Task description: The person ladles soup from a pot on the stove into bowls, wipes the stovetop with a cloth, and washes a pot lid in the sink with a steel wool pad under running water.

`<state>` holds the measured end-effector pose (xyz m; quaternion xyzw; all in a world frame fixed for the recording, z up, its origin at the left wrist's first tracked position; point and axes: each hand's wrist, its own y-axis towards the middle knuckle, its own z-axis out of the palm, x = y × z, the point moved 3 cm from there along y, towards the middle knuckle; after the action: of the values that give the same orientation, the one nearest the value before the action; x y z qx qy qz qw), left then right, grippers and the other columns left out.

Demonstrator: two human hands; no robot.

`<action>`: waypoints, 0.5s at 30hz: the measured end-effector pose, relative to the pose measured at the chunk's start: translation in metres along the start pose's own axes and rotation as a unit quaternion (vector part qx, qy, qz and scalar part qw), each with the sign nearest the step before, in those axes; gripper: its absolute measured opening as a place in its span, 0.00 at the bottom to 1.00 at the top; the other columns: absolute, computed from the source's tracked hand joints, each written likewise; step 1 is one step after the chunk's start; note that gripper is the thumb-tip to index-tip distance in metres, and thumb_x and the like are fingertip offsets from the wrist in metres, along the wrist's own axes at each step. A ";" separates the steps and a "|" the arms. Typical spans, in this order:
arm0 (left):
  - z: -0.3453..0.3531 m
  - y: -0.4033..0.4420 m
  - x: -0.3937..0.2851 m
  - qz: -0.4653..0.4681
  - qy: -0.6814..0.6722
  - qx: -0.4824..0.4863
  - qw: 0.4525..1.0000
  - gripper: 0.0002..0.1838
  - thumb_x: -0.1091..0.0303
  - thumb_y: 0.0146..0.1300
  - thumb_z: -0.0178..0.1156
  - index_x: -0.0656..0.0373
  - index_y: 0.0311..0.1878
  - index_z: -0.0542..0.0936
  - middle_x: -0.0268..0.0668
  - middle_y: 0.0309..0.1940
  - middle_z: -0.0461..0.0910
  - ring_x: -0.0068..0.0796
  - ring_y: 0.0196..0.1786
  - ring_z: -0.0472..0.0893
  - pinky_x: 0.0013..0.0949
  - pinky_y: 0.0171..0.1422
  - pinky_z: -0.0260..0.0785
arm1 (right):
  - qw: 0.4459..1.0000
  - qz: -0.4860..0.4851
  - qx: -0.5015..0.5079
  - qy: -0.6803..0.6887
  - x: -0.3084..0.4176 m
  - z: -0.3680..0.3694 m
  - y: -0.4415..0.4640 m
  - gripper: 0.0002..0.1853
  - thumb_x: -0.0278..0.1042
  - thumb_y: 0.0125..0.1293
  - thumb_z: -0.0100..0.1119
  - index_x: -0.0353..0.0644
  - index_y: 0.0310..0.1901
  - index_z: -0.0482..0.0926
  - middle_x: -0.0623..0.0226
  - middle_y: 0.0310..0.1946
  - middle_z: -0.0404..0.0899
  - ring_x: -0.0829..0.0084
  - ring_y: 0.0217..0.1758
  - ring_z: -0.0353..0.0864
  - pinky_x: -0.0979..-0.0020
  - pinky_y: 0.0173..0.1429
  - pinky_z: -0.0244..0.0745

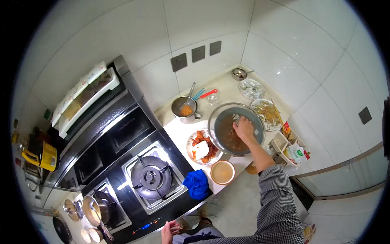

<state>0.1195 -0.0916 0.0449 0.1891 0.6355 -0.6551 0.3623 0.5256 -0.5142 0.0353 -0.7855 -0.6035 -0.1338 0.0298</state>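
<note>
My right hand [243, 128] reaches over a wide, grey-lined pan [227, 122] that holds brownish liquid with pieces in it. Its fingers point down and are bunched together; what they hold, if anything, is hidden. Small white pieces show in the pan beside the fingertips. Low in the view, in front of my waist, my left hand [170, 230] holds nothing, with its fingers loosely bent and apart. Close to the pan are a plate [189, 143] of reddish-brown food with a white block on top and a bowl [222, 172] of cloudy tan liquid.
A blue cloth [197, 184] lies at the edge of the gas stove [151, 177]. Behind the pan stand a metal pot [178, 106] with a red-handled utensil, and two plates of food, one with chopsticks [278, 112]. Another pot [90, 209] sits on the far burner.
</note>
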 end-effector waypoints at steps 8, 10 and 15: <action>-0.039 -0.005 0.034 -0.011 -0.065 -0.038 0.997 0.29 0.46 0.71 0.43 0.64 0.55 0.74 0.41 0.44 0.80 0.29 0.42 0.81 0.30 0.45 0.74 | 0.966 0.008 -0.193 0.170 -0.044 -0.094 0.008 0.22 0.49 0.64 0.53 0.34 0.46 0.76 0.47 0.32 0.80 0.52 0.37 0.80 0.55 0.42 0.73; -0.041 -0.002 0.039 0.001 -0.082 -0.040 0.996 0.28 0.46 0.71 0.45 0.65 0.54 0.75 0.41 0.43 0.80 0.28 0.41 0.80 0.30 0.44 0.74 | 0.958 0.008 -0.220 0.185 -0.065 -0.113 0.013 0.22 0.49 0.65 0.51 0.36 0.47 0.76 0.52 0.31 0.80 0.54 0.34 0.80 0.58 0.41 0.74; -0.054 -0.007 0.050 0.017 -0.108 -0.002 0.994 0.26 0.48 0.71 0.46 0.65 0.55 0.74 0.41 0.44 0.80 0.28 0.41 0.80 0.30 0.43 0.74 | 0.603 0.168 -0.067 0.777 -0.105 -0.097 -0.004 0.16 0.46 0.69 0.48 0.40 0.44 0.76 0.74 0.30 0.73 0.78 0.31 0.71 0.72 0.36 0.71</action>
<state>0.0692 -0.0514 0.0077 0.1273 0.5904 -0.6644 0.4403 0.4798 -0.6318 0.1020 -0.4725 -0.2000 -0.7264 0.4573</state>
